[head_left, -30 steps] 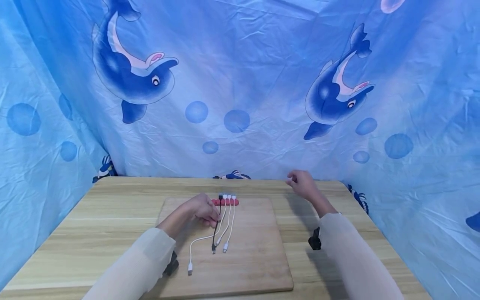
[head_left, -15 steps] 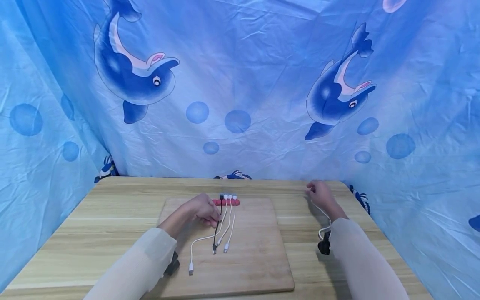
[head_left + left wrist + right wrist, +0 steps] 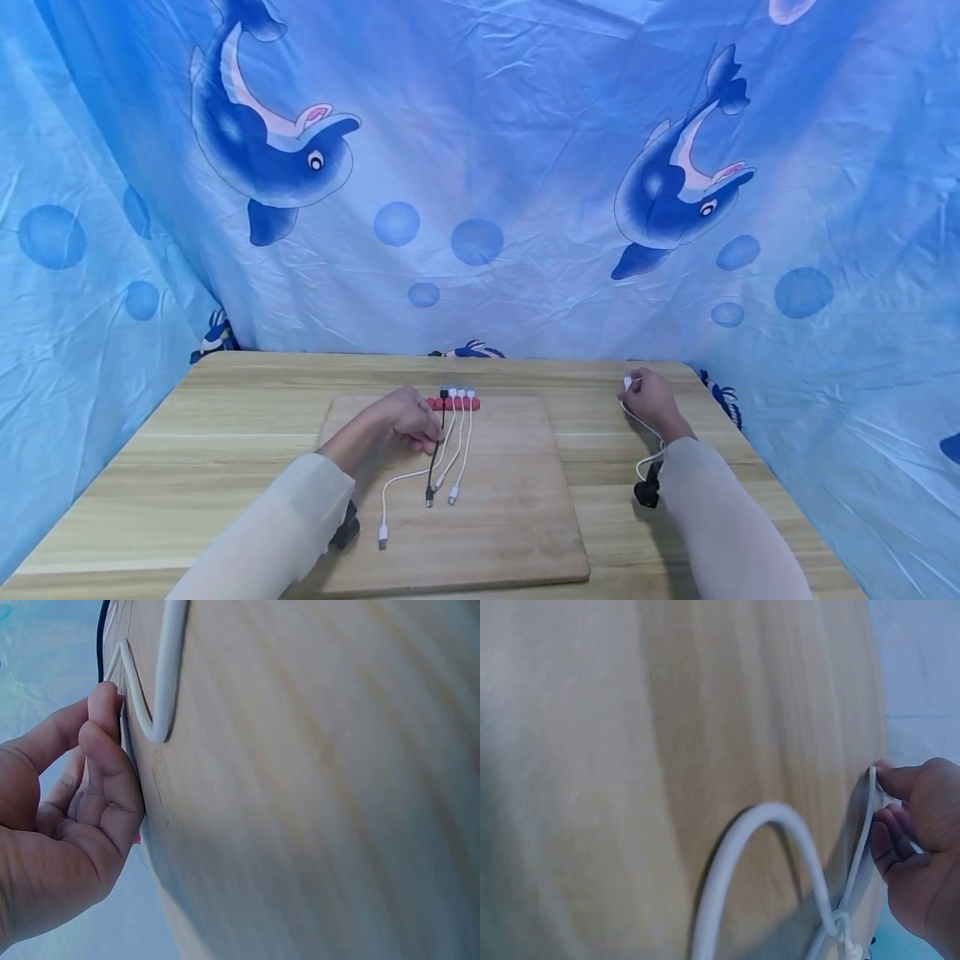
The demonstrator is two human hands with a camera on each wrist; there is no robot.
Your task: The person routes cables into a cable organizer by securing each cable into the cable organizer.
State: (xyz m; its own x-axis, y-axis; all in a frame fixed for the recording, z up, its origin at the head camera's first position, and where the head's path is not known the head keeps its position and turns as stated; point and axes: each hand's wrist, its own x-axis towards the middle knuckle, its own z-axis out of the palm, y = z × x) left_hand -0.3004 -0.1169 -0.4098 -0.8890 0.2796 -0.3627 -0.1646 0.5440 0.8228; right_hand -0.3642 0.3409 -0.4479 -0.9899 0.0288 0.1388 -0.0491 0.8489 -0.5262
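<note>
On the wooden board, my left hand pinches a black USB cable partway along its length. In the left wrist view that black cable runs up from the fingertips, beside a bent white cable. The black cable and several white cables have their upper plugs in a red cable holder. Over at the table's right side, my right hand holds another white cable near a white plug. In the right wrist view this white cable loops across the tabletop.
The square wooden board lies on a light wood table. Blue dolphin-print curtains hang behind and at both sides. A black wrist device sits under the right forearm, another under the left.
My right hand has moved right and down to the tabletop and picked up the end of a white cable, whose plug now shows at the fingertips. The left hand stays put on the black cable.
</note>
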